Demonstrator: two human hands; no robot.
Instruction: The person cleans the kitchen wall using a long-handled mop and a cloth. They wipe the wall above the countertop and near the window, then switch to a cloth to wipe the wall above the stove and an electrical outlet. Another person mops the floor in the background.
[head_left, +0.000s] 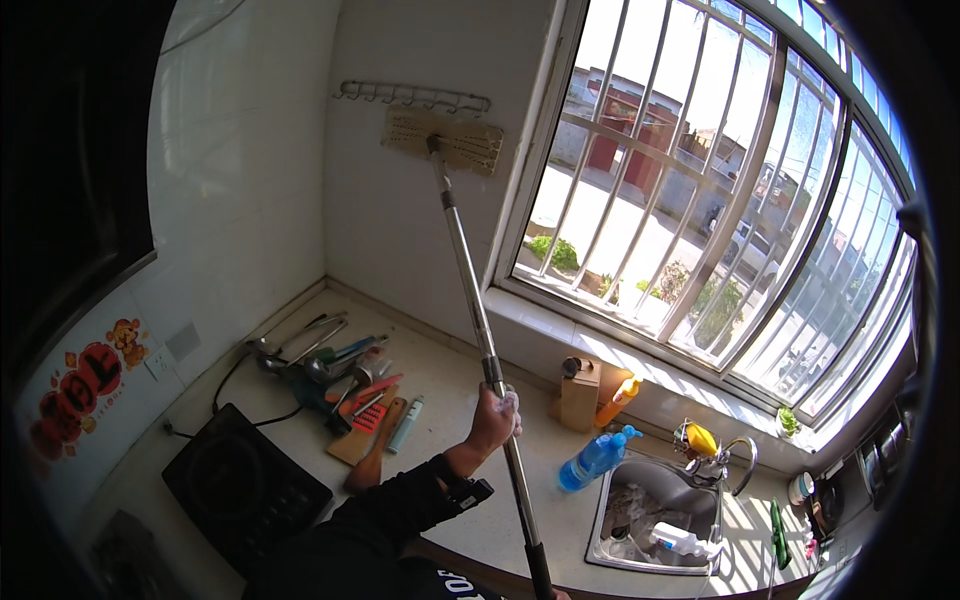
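Observation:
My left hand (493, 417), with white suds on it, grips the metal pole (469, 281) of a flat mop about midway along. The beige mop head (469, 148) lies flat against the wall under a hook rail. At the picture's bottom edge, a small part of my right hand (561, 595) shows at the pole's black grip (538, 571); the rest is cut off. A black band and a small dark device are on my left wrist.
A metal hook rail (412, 96) is above the mop head. Utensils, a wooden spatula (381, 435) and a black induction cooker (240, 487) occupy the left counter. At right are a knife block (580, 394), blue bottle (596, 459), sink (652, 570) with cloth and white bottle, and barred window (675, 165).

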